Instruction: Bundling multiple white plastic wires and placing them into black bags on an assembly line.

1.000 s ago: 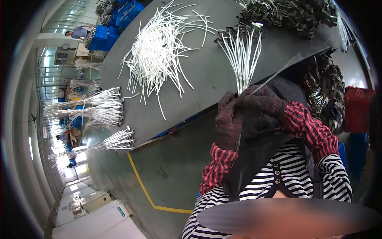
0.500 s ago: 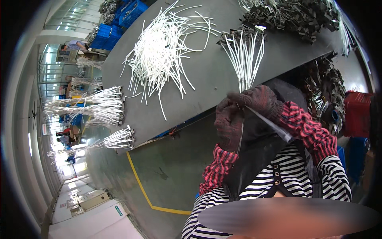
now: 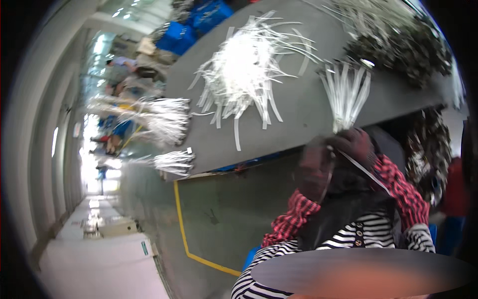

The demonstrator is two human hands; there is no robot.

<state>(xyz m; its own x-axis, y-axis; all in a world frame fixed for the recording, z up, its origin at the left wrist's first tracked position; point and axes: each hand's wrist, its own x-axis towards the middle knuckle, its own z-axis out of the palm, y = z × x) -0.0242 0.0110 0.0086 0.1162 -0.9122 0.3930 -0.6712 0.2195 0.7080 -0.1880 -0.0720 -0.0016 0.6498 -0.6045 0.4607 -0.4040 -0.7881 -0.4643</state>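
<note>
A bundle of white cables (image 3: 345, 97) lies fanned out on the dark grey table (image 3: 294, 122), its dark ends away from me. My right hand (image 3: 356, 145), in a dark knitted glove, is closed around the gathered near end, at the table's edge. Beside it, my left hand (image 3: 313, 167) in a matching glove is curled and smeared by motion; what its fingers pinch is hidden. One pale strand (image 3: 367, 172) slants down from my right hand across the sleeve. Another thin strand runs down along my left hand.
A loose heap of white cables (image 3: 239, 70) lies on the table's middle. Dark connector pieces (image 3: 403, 52) are piled at the far right. Tied cable bundles (image 3: 167, 119) overhang the left edge. Blue crates (image 3: 177, 37) stand beyond. More dark parts (image 3: 428, 154) sit below the table.
The whole view has shifted, so table and hands appear farther right and lower. Both hands stay together at the bundle's near end. My left hand is now more blurred.
</note>
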